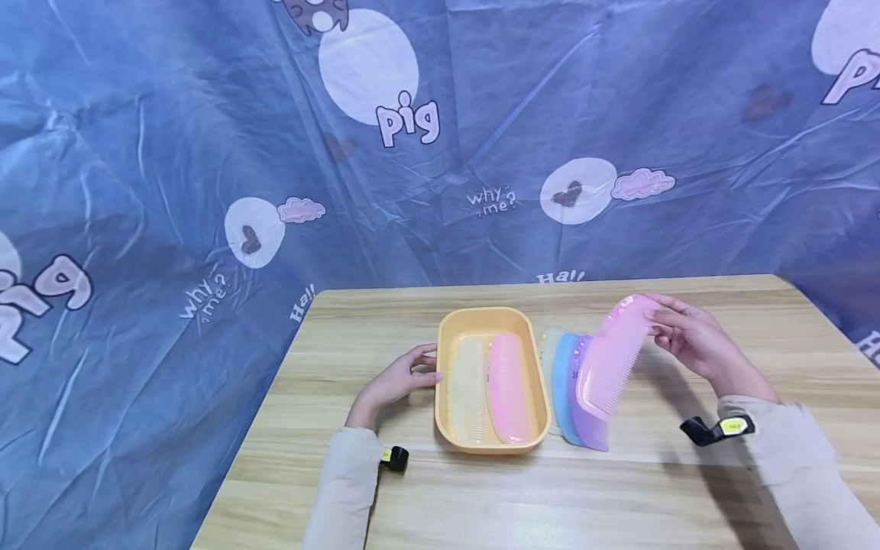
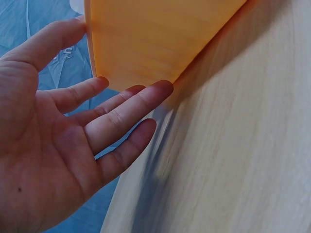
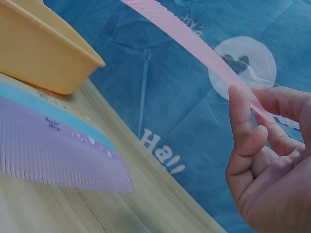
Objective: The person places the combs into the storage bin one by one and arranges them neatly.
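Note:
A pink comb (image 1: pixel 614 355) is pinched at its upper end by my right hand (image 1: pixel 696 340), held raised and tilted over the table. In the right wrist view the pink comb (image 3: pixel 194 51) appears edge-on between thumb and fingers. Below it, a purple comb (image 3: pixel 58 145), a blue comb (image 1: pixel 565 382) and a pale yellowish comb (image 1: pixel 548 359) lie overlapped beside a yellow box (image 1: pixel 447 443). Inside the box are a cream comb (image 1: pixel 469 389) and another pink comb (image 1: pixel 507 382). My left hand (image 1: pixel 402 380) touches the box's left side with loosely extended fingers.
The wooden table (image 1: pixel 289 489) extends around the box, its back edge close to a blue printed cloth (image 1: pixel 447 229). Black wrist straps (image 1: pixel 718 429) sit on both sleeves.

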Tool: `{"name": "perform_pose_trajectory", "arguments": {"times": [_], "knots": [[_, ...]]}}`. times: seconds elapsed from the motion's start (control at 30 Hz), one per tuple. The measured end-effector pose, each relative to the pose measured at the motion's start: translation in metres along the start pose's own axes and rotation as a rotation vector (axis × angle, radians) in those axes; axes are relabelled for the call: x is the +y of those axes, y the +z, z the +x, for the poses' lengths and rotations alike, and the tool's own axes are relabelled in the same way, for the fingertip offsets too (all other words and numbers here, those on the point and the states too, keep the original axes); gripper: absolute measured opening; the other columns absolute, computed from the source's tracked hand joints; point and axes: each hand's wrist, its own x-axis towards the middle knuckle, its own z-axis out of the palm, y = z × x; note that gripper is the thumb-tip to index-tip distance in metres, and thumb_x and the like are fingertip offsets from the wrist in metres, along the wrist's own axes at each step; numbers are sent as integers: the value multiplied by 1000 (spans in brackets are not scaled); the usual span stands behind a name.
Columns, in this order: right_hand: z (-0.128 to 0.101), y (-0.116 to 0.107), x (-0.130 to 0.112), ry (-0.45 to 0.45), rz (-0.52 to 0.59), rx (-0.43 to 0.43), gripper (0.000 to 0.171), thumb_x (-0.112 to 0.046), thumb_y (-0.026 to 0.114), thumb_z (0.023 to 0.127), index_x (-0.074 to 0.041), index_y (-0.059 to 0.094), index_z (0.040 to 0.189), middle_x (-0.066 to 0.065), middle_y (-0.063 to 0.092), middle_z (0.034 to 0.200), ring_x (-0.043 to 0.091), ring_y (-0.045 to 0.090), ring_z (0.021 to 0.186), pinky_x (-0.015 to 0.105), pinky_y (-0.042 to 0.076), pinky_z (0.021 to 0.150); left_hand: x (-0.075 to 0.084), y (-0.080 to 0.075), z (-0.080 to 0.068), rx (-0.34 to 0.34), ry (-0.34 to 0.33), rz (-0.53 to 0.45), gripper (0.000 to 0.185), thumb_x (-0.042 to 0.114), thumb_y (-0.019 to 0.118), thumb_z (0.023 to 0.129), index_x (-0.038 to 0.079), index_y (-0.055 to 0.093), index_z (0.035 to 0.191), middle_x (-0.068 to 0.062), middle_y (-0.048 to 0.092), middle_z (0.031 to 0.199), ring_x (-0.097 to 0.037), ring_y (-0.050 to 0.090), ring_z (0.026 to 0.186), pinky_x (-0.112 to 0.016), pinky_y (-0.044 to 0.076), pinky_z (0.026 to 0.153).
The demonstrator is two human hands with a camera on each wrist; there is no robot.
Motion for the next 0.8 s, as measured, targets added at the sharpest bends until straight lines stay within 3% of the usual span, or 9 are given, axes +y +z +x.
{"name": "perform_pose_trajectory", "arguments": {"times": [0.43,0.8], "knots": [[18,21,2,37,-53,35,30,3,42,100,-13,67,106,0,71,86,9,68,70,16,49,56,-1,1,1,8,-24,0,65,22,63,93,11,33,149,-21,51,138,-34,52,126,-49,39,108],[34,37,5,60,-87,15,30,3,44,99,-15,66,107,-1,71,87,8,69,71,14,47,55,3,1,0,3,-20,-10,64,23,63,93,11,34,149,-22,51,138,-34,53,124,-48,41,106]]}}
